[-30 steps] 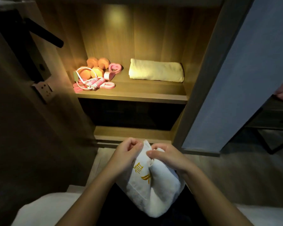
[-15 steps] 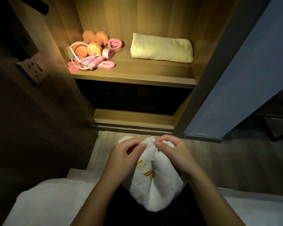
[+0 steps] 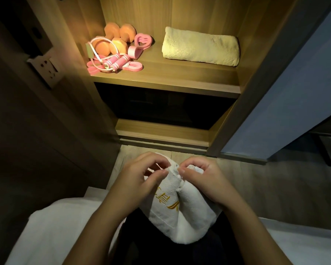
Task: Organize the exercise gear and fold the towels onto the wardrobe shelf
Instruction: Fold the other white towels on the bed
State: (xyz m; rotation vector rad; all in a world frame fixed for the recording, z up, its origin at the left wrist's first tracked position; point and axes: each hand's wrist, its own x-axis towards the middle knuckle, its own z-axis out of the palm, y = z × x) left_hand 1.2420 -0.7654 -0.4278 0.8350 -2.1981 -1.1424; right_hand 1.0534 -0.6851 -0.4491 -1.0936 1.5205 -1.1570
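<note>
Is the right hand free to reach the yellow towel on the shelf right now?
Probably not yet: the right hand pinches the white towel, as does the left hand. The path looks free, though; nothing stands before the yellow towel on the open shelf.

Matt wood grain is shown on the shelf (image 3: 166, 84); nubby terry cloth on the white towel (image 3: 182, 217); the yellow towel (image 3: 200, 46) likewise.

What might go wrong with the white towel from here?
1. The left hand and right hand pinch only the top edge of the white towel; its loose bulk may sag and unfold.
2. The pink jump rope lies near the front edge of the shelf; setting the towel beside the yellow towel could knock it off.
</note>
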